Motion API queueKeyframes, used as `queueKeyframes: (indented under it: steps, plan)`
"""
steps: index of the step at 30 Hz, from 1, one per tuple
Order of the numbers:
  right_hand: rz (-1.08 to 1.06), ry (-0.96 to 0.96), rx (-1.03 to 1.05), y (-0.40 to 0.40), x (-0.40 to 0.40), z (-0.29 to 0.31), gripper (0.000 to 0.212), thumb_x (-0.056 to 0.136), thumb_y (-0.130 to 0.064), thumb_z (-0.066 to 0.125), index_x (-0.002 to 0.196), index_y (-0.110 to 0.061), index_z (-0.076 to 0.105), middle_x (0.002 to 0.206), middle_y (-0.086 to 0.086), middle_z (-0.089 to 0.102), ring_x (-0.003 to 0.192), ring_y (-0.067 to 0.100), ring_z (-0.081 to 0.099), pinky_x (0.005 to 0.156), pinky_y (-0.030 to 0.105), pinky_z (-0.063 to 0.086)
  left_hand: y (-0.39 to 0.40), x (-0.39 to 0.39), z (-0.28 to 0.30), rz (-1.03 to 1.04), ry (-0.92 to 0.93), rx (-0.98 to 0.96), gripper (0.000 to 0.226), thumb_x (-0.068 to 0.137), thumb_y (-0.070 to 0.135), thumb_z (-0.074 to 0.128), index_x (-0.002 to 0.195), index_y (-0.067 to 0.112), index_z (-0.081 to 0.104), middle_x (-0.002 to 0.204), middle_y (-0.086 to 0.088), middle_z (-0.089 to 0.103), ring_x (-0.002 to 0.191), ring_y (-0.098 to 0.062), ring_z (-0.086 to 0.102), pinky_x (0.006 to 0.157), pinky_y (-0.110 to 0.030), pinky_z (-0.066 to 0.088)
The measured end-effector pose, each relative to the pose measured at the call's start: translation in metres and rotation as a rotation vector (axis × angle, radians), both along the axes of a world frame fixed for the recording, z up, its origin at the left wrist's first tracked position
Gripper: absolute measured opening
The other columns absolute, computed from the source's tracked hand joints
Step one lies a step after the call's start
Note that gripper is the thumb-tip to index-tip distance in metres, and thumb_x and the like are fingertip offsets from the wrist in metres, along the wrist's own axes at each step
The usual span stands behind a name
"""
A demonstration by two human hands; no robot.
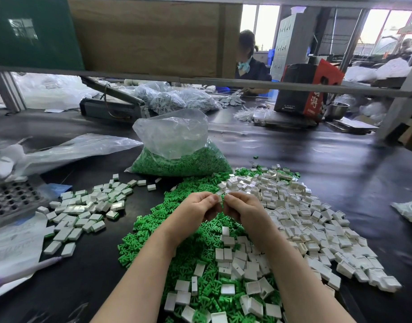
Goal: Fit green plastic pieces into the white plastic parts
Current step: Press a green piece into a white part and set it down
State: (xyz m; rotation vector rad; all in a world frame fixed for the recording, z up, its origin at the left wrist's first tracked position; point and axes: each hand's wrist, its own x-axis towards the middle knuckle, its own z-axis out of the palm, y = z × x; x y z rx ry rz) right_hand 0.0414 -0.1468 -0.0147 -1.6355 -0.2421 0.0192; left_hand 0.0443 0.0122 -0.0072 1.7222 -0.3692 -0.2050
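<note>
Green piece (221, 198): one, showing between the fingertips of both hands at the middle of the frame, above the heaps. Left hand (195, 209) and right hand (243, 209) are pinching it together, fingers curled; whether a white part is hidden in the grip cannot be told. Holding it raised and close is probably serving to line up the fit.

Loose green pieces (153, 231): one heap, too many to count, lying under the wrists, within easy reach.

White parts (316, 220): one large heap at right, uncounted, spilling onto the green.

Smaller white pile (84, 213): one, at left, some showing green edges, likely finished work being kept apart.

Bag of green pieces (179, 157): one, sitting open above centre as refill stock.

Black table (340, 159): one, carrying everything.
</note>
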Motion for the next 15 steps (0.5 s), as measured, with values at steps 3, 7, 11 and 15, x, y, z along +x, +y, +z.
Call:
queueKeyframes:
  steps: [3, 7, 11, 15]
  plan:
    - [0.01, 0.004, -0.006, -0.0003, 0.0, 0.0002, 0.026, 0.099, -0.009, 0.051, 0.079, 0.005, 0.062, 0.069, 0.01, 0.054, 0.068, 0.02, 0.049, 0.07, 0.027, 0.044, -0.0001, -0.0007, 0.0013, 0.011, -0.01, 0.02, 0.031, 0.104, 0.021, 0.044, 0.079, 0.012, 0.059, 0.063, 0.005, 0.05, 0.06, -0.008, 0.043, 0.06, -0.02, 0.036]
    - [0.033, 0.001, -0.072, -0.0032, -0.0017, 0.0028, 0.026, 0.098, -0.009, 0.052, 0.08, 0.008, 0.061, 0.071, 0.015, 0.046, 0.063, 0.02, 0.041, 0.06, 0.023, 0.036, 0.0011, -0.0007, 0.0015, 0.01, -0.032, 0.066, 0.03, 0.103, 0.022, 0.046, 0.087, 0.002, 0.061, 0.075, -0.007, 0.05, 0.07, -0.016, 0.044, 0.069, -0.03, 0.037]
    - [0.056, -0.007, -0.135, -0.0039, -0.0035, 0.0043, 0.029, 0.098, -0.011, 0.052, 0.07, -0.009, 0.058, 0.059, -0.001, 0.046, 0.052, 0.005, 0.039, 0.053, 0.016, 0.033, 0.0041, 0.0002, 0.0023, -0.007, -0.04, 0.11, 0.029, 0.103, 0.023, 0.047, 0.09, 0.002, 0.062, 0.075, -0.002, 0.051, 0.072, -0.015, 0.045, 0.071, -0.031, 0.038]
    - [0.092, -0.024, -0.155, -0.0036, -0.0041, 0.0028, 0.029, 0.101, -0.013, 0.048, 0.073, -0.008, 0.055, 0.057, -0.009, 0.045, 0.052, 0.004, 0.038, 0.054, 0.015, 0.033, 0.006, 0.0003, 0.0012, -0.01, -0.04, 0.122, 0.03, 0.103, 0.024, 0.046, 0.087, 0.004, 0.06, 0.071, 0.002, 0.049, 0.071, -0.015, 0.042, 0.071, -0.033, 0.036]
